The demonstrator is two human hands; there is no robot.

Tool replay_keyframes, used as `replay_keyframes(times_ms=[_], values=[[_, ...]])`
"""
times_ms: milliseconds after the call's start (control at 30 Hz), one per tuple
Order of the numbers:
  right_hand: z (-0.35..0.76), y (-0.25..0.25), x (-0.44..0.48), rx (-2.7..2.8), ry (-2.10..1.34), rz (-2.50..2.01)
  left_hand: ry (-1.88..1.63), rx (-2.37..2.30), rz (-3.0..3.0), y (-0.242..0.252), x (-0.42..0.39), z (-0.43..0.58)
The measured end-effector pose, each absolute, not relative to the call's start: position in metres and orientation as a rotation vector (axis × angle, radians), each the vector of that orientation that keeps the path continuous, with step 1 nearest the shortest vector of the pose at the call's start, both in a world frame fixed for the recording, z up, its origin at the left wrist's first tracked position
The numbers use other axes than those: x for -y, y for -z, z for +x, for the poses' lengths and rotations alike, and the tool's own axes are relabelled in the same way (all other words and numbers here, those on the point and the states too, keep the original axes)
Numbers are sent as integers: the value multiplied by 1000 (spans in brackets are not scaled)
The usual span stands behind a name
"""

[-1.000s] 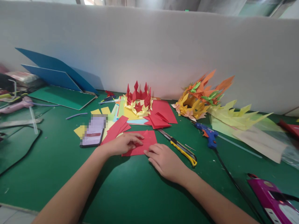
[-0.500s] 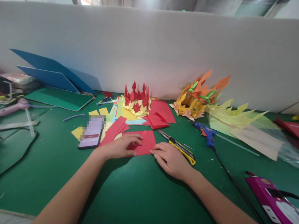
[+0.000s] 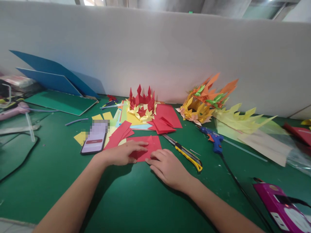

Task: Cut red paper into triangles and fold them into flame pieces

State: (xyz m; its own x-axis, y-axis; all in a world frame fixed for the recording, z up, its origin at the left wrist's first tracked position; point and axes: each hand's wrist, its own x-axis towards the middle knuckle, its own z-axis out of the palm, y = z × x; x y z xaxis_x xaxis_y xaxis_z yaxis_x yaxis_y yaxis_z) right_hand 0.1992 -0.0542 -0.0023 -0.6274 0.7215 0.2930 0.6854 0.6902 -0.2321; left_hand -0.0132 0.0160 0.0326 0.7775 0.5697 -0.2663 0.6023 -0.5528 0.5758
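A red sheet of paper (image 3: 145,154) lies flat on the green tabletop between my hands. Stretched across its left part, my left hand (image 3: 125,152) has its fingers apart, with the thumb at the near edge. The fingertips of my right hand (image 3: 167,166) rest on the near right part of the sheet, the fingers loosely bent and spread. Just beyond the right hand lies a yellow utility knife (image 3: 187,153), its blade pointing away to the left. Red paper strips (image 3: 120,134) lie beyond the left hand, beside a phone (image 3: 96,139).
A red-and-yellow paper crown (image 3: 142,105) stands on coloured sheets at the back. An orange-and-yellow crown (image 3: 201,103) sits further right, near a blue glue gun (image 3: 213,139) with its cord. A magenta power strip (image 3: 279,204) is at front right; blue boards (image 3: 48,79) lean left.
My right hand has slid left along the near edge of the red sheet. My left hand has shifted slightly left, its fingers straighter.
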Motion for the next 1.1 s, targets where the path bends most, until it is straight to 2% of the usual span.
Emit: replay_keyframes(times_ms=[267, 433, 667, 900, 1100], values=[[229, 2, 46, 2295, 41, -1264, 72, -806, 2352, -34, -16, -17], [249, 12, 35, 2110, 209, -1540, -114, -959, 2376, -29, -11, -5], [253, 21, 32, 2108, 9, -1680, -182, -899, 2404, -26, -8, -1], [247, 15, 36, 2123, -131, -1419, -185, -917, 2405, -27, -5, 1], [244, 17, 37, 2150, -206, -1379, -196, -1076, 2371, -27, -4, -1]])
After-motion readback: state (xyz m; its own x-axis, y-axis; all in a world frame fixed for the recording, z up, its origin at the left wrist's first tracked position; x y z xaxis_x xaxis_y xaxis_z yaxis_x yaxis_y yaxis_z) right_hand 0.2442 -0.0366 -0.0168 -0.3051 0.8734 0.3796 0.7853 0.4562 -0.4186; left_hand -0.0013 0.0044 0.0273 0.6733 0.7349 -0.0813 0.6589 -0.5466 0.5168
